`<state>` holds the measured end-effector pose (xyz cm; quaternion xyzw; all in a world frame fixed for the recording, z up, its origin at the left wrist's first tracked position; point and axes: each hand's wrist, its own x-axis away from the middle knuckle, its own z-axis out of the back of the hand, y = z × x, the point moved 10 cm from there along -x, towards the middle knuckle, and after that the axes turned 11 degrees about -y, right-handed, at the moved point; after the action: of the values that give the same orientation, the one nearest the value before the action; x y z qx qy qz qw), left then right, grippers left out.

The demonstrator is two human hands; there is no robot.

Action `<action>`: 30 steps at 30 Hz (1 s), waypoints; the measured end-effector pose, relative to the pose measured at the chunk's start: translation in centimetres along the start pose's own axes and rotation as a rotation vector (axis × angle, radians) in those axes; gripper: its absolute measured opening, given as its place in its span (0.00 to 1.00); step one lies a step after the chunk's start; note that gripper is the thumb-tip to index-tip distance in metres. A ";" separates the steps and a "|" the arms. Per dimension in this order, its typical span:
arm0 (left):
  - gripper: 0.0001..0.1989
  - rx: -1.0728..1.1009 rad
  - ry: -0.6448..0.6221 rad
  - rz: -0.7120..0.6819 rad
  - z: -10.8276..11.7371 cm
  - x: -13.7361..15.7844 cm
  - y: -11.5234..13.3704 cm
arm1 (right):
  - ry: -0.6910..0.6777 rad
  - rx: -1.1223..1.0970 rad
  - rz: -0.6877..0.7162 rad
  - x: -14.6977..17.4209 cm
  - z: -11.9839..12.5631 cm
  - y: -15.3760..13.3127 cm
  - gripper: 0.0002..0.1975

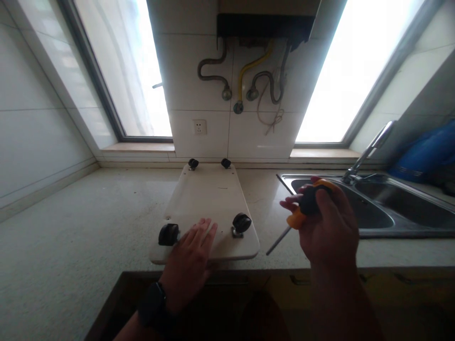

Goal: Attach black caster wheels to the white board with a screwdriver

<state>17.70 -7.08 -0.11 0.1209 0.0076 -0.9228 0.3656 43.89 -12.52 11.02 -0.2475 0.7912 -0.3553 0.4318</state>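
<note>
A white board (pixel 209 199) lies on the counter with black caster wheels pointing up at its corners. The near-left caster (pixel 168 234) is right beside my left hand (pixel 192 248), which rests flat on the board with fingers stretched out. Another caster (pixel 242 223) stands at the near-right corner, and two smaller-looking ones (pixel 193 164) are at the far end. To the right of the board, my right hand (pixel 329 222) is wrapped round the orange and black handle of a screwdriver (pixel 279 240). Its metal shaft slants down to the left, apart from the board.
A double steel sink (pixel 375 234) with a tap (pixel 368 151) is set into the speckled counter (pixel 88 227) on the right. A blue object (pixel 426 149) stands behind it. Pipes and a yellow hose (pixel 245 68) hang on the wall above a socket (pixel 199 127).
</note>
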 end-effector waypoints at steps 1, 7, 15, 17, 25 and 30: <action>0.42 -0.034 -0.008 0.006 -0.4 0.0 0.0 | 0.035 -0.019 -0.050 0.3 1.2 1.0 0.12; 0.37 -0.204 -0.020 -0.032 -1.3 0.2 0.0 | 0.093 -0.067 -0.292 2.9 5.9 6.3 0.17; 0.40 -0.146 -0.045 -0.214 -0.1 4.0 -3.5 | 0.045 0.056 -0.585 5.7 9.6 10.5 0.22; 0.40 -0.133 -0.099 -0.268 0.1 5.4 -5.0 | 0.004 0.055 -0.652 6.0 9.6 11.5 0.21; 0.31 -0.241 -0.079 -0.331 0.5 10.9 -12.0 | 0.016 0.059 -0.787 3.0 12.0 16.7 0.12; 0.27 -0.212 0.082 -0.043 0.2 14.6 -19.5 | -0.012 0.093 -0.868 0.2 13.3 19.7 0.06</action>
<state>-5.80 -2.59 -4.73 0.1189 0.1227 -0.9189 0.3557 53.59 -4.93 -9.37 -0.5393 0.5947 -0.5376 0.2577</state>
